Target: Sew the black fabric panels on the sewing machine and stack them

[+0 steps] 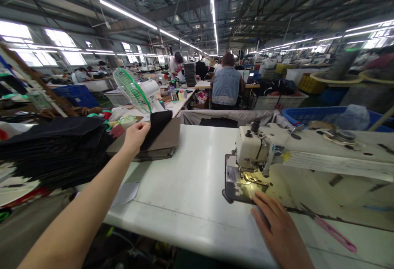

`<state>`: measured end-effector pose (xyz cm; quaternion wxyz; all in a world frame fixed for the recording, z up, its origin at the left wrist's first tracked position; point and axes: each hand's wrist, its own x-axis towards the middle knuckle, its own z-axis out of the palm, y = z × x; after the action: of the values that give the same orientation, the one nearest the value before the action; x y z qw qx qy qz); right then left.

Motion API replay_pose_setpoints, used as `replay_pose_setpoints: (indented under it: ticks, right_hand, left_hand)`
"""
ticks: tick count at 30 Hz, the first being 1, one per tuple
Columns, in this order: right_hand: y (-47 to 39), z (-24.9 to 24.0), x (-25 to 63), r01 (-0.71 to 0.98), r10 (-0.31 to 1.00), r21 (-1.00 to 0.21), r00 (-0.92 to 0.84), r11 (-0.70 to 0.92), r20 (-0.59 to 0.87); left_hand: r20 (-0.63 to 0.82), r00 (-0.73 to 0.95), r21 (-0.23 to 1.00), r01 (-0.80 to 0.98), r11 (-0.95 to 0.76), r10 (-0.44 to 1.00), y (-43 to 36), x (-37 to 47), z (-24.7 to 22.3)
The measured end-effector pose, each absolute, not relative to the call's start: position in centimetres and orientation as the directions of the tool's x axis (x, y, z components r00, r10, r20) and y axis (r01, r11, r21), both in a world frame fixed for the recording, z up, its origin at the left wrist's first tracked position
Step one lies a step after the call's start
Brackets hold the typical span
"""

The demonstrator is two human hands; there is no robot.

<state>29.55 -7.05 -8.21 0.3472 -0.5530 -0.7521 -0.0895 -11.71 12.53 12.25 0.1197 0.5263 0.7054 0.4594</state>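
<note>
Plainly, the left grip point(137, 136) pinches black fabric point(157, 126); the right grip point(278, 222) is unclear, the machine label point(326, 163) unreadable.

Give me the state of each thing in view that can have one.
Sewing machine: lit beneath its head; whether running, unclear
Left hand: closed on the black cloth
Black cloth: edge lifted
Right hand: at the machine's near edge; grip unclear
Pink snips: lying down
Fan: standing; whether spinning, unclear
Black stack: piled unevenly
Ceiling lights: on

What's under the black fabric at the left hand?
Under the black fabric in the left hand, a brown stack shows, resting on the white table. Whatever lies directly beneath the fabric is covered.
</note>
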Motion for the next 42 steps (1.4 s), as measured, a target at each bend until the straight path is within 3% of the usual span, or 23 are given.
replay_pose_setpoints:
  ticks: [2,4,6,9,13,15,17,22,25,28,30,32,36,39,42]
  right_hand:
    - [-7.1,-7.7,29.1,0.889,0.760,-0.265,-0.128,0.372,0.638]
    - [-7.6,-6.4,28.3,0.879,0.734,-0.286,-0.100,0.381,0.671]
    - [-8.5,-4.5,27.1,0.863,0.711,-0.294,-0.100,0.410,0.696]
    - [-10.1,-1.7,25.4,0.799,0.700,-0.227,-0.305,0.557,0.646]
    - [-11.5,-0.7,25.9,0.729,0.787,-0.297,-0.558,0.616,0.262]
    - [-12.0,-0.8,27.3,0.766,0.846,-0.379,-0.524,0.520,0.102]
    - [-12.5,-0.4,28.7,0.769,0.880,-0.473,-0.474,0.430,0.030]
    - [-11.5,2.9,29.8,0.568,0.918,-0.803,-0.391,0.182,-0.068]
    - [-8.8,2.7,28.3,0.458,0.992,-0.889,-0.117,0.013,-0.045]
    - [-6.2,0.2,26.5,0.482,0.996,-0.876,0.076,0.004,0.047]
    - [-5.4,-1.7,25.7,0.532,0.967,-0.845,0.239,-0.055,0.088]
    - [-5.5,-3.1,25.3,0.553,0.945,-0.829,0.308,-0.082,0.112]
    - [-7.0,-3.6,25.7,0.593,0.945,-0.804,0.237,0.045,0.227]
    - [-7.5,-3.4,26.2,0.625,0.948,-0.771,0.156,0.122,0.276]
    - [-7.3,-3.4,26.4,0.623,0.944,-0.777,0.193,0.093,0.267]
  left_hand:
    - [0.442,-0.255,0.700,0.698,-0.153,0.860,10.9,-10.1,12.2]
    - [0.540,0.144,0.525,0.712,-0.466,0.829,8.4,-7.3,11.0]
    - [0.449,0.505,0.479,0.561,-0.675,0.738,5.2,-4.0,8.6]
    - [0.241,0.782,0.585,0.356,-0.728,0.575,0.0,0.4,4.2]
    - [0.070,0.913,0.660,0.260,-0.705,0.402,-4.7,2.4,1.2]
    - [0.046,0.923,0.725,0.233,-0.648,0.383,-5.5,2.1,1.7]
    - [0.001,0.908,0.809,0.246,-0.533,0.419,-5.5,1.4,2.9]
    - [-0.064,0.753,0.929,0.284,-0.236,0.655,-3.0,-0.5,5.1]
    - [-0.177,0.499,0.942,0.335,0.000,0.848,-0.6,-0.8,4.3]
    - [-0.360,0.329,0.892,0.397,0.218,0.873,1.4,-0.3,2.9]
    - [-0.394,0.302,0.845,0.491,0.212,0.868,2.0,0.3,1.9]
    - [-0.327,0.283,0.788,0.609,0.095,0.901,1.9,0.8,1.3]
    - [-0.165,0.284,0.624,0.772,-0.123,0.945,0.3,1.5,1.4]
    - [-0.140,0.262,0.512,0.845,-0.157,0.955,-0.9,2.0,2.0]
    - [-0.130,0.217,0.441,0.886,-0.140,0.968,-0.9,2.4,2.0]
